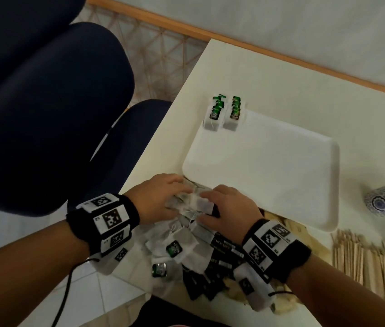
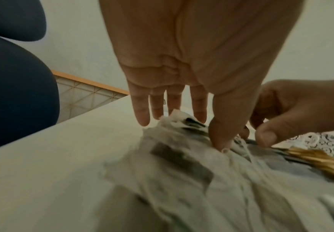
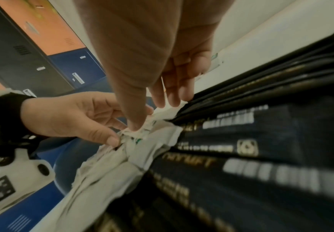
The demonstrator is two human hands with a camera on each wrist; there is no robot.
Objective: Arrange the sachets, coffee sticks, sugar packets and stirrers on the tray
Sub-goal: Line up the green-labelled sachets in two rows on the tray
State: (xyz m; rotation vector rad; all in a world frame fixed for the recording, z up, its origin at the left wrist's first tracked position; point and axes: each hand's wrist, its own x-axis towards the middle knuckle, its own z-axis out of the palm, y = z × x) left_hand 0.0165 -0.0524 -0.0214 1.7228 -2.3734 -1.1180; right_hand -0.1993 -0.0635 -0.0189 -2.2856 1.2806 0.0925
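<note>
Both hands gather white tea sachets beside the tray.
Left hand (image 1: 161,197) and right hand (image 1: 229,206) pinch papery sachets (image 1: 196,200); two neat rows (image 1: 224,112) stand on the white tray (image 1: 281,185).

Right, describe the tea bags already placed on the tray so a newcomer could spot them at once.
Start at the white tray in the middle of the pale table. On its far left corner stand two short rows of tea bags, side by side. Unlike the loose heap of tea bags under the hands, these are lined up neatly, green tags on top.
</note>
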